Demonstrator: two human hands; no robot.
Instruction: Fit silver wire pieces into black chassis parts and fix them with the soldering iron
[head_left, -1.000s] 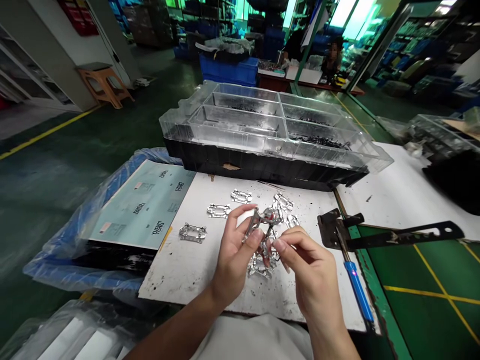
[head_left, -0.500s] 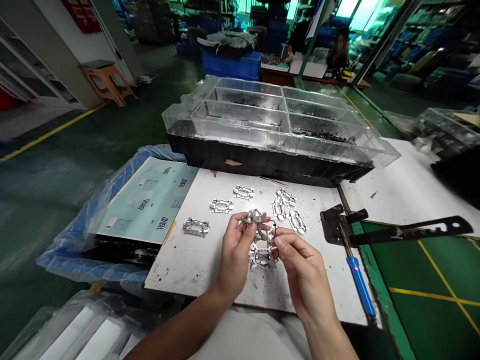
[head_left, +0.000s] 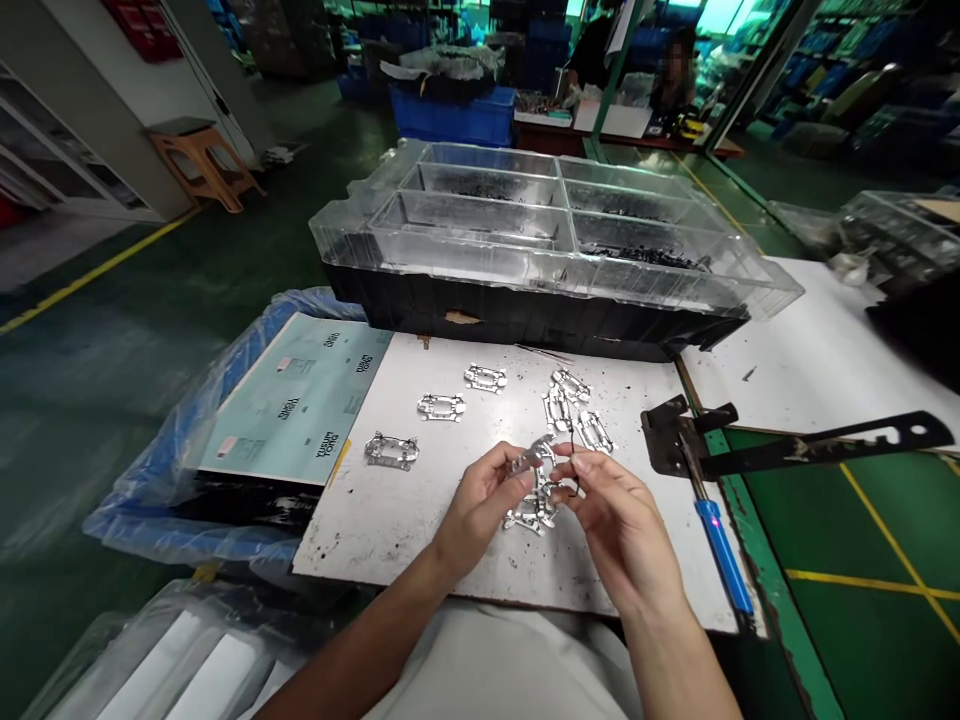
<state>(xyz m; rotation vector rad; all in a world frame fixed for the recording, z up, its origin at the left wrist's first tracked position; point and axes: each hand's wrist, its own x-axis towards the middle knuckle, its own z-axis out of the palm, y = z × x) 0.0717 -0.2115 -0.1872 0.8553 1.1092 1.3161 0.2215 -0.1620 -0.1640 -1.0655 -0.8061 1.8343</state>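
My left hand (head_left: pixel 480 507) pinches a small stamped silver metal frame (head_left: pixel 534 458) above a white board (head_left: pixel 390 530). My right hand (head_left: pixel 619 525) is close beside it, its fingertips on a thin black wire (head_left: pixel 574 472) that runs from the frame. Directly below my hands lies a heap of similar frames (head_left: pixel 531 515), partly hidden by my fingers. Several more frames lie apart on the board, including one (head_left: pixel 441 406) left of my hands and one (head_left: pixel 592 432) to their right.
A clear compartment tray (head_left: pixel 480 215) holding small black parts sits on a black base behind the board. Printed pale blue sheets (head_left: pixel 296 395) lie on blue plastic at left. A blue-handled tool (head_left: pixel 724 555) and black metal bracket (head_left: pixel 795 450) lie at right.
The silver frame has turned in my fingers and now sits lower. My hands have come closer to the heap on the board, and the black wire shows by my right fingertips.
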